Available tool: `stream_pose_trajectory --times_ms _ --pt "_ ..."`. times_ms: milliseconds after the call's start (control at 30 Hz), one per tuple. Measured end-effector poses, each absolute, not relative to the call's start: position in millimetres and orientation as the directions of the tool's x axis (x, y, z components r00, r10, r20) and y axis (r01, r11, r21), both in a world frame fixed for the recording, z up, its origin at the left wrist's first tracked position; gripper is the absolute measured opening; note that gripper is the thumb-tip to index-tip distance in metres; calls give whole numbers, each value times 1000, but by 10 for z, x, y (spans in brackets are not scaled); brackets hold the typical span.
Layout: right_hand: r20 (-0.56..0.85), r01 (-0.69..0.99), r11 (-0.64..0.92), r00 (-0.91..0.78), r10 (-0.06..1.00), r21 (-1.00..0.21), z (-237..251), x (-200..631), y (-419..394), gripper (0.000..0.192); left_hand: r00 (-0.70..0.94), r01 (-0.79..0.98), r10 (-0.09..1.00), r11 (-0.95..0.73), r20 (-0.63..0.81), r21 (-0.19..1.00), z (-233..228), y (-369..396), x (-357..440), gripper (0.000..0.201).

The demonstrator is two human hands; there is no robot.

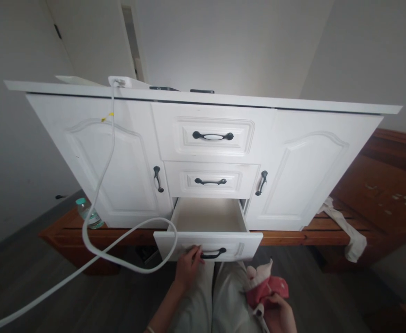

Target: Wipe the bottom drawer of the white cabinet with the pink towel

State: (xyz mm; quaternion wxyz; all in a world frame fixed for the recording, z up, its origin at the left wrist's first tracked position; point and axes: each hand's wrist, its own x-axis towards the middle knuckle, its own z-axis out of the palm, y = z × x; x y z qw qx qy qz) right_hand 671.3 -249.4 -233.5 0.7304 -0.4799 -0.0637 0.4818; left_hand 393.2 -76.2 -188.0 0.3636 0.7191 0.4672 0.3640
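Observation:
The lowest drawer (208,215) of the white cabinet is pulled out, and its visible inside is bare. My left hand (188,267) is closed at the left end of that drawer's dark handle (218,253), its fingers covering part of it. Lower right, beside my knee, my right hand (279,307) is closed around a bunched red and pale pink cloth (267,286). The cloth's exact kind does not show. Two drawers above, the top drawer (213,150) and the middle drawer (212,192), are closed.
A white cable (99,185) hangs from a power strip (123,82) and loops before the drawer's left side. A bottle (90,215) stands left on the wooden bench (286,238). White cloth (345,226) drapes over its right part. Dark flat objects (202,91) lie on the cabinet top.

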Motion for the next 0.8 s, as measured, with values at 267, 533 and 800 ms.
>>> stream_pose_trajectory --times_ms 267,533,800 --pt "-432 -856 -92 161 887 -508 -2071 5919 -2034 33 280 423 935 -325 219 846 -1699 40 4269 41" --pt "-420 -752 -284 -10 907 -595 -2533 5533 -1725 40 245 376 952 -270 185 886 -1568 569 4417 41" --pt "-408 -745 -261 15 913 -613 -2538 5550 -1672 37 64 256 983 -185 174 949 -1594 -150 4507 55"
